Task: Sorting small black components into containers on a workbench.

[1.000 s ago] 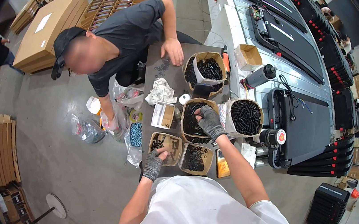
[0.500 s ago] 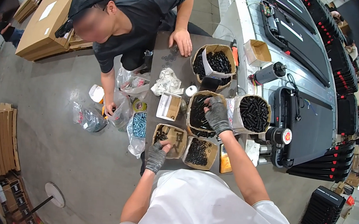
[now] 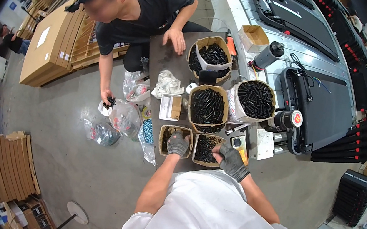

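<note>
In a grey fingerless glove, my left hand (image 3: 177, 145) reaches down into the small cardboard box (image 3: 161, 148) at the near left of the table. Its fingers are bent together among the contents; what they grip is hidden. My right hand (image 3: 233, 162), gloved alike, is closed at the right edge of the neighbouring box, which holds small black rings (image 3: 206, 148). Whatever its fingers pinch is too small to name. Beyond stand larger boxes of black screws (image 3: 206, 106) and black cylindrical parts (image 3: 255, 99).
Across the table a co-worker (image 3: 143, 13) leans, one hand on the tabletop, the other holding small black parts over plastic bags (image 3: 124, 117). Also nearby are a white rag (image 3: 168, 84), a yellow-edged device (image 3: 239, 149), a motor (image 3: 268, 55) and black treadmill-like frames (image 3: 314, 112) on the right.
My right hand has left the box of black screws and come back to the ring box. My left hand has moved into the near-left box. The co-worker's lower hand has lifted out black parts.
</note>
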Available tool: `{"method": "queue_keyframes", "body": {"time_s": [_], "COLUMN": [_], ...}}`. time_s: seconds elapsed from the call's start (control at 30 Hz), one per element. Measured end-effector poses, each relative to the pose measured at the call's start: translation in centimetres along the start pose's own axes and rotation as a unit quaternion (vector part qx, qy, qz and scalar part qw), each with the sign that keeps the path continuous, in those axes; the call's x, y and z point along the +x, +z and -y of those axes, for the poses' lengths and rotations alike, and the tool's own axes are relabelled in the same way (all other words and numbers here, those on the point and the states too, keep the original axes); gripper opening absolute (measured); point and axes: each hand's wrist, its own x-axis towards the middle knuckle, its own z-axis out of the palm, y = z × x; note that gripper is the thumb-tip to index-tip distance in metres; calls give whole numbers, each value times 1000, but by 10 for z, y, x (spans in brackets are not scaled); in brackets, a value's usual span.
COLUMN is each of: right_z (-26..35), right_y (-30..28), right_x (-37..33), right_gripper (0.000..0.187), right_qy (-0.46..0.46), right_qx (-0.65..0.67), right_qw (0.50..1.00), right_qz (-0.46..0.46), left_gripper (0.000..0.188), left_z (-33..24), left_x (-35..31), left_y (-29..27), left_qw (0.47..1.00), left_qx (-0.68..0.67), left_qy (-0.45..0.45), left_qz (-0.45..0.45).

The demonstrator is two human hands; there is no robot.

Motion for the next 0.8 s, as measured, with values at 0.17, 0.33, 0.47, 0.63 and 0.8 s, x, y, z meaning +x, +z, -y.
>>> {"method": "queue_keyframes", "body": {"time_s": [0.17, 0.33, 0.47, 0.63, 0.8], "right_z": [-15, -40, -56, -62, -77], "right_y": [9, 20, 31, 22, -25], "right_x": [-30, -24, -12, -19, -70], "right_gripper": [12, 12, 16, 20, 41], "right_qy": [56, 74, 53, 26, 152], "right_qx": [18, 8, -26, 9, 59], "right_qw": [997, 997, 998, 999, 986], "right_qz": [-41, -19, 37, 41, 36], "left_gripper": [40, 27, 23, 22, 24], "left_z": [-11, 4, 14, 17, 31], "left_x": [11, 0, 3, -4, -11], "left_y": [8, 19, 15, 17, 18], "left_qw": [997, 999, 998, 998, 998], "left_qx": [49, 1, 28, 10, 55], "left_qy": [-55, -22, 1, 8, 4], "left_qz": [11, -45, -51, -61, -22]}}
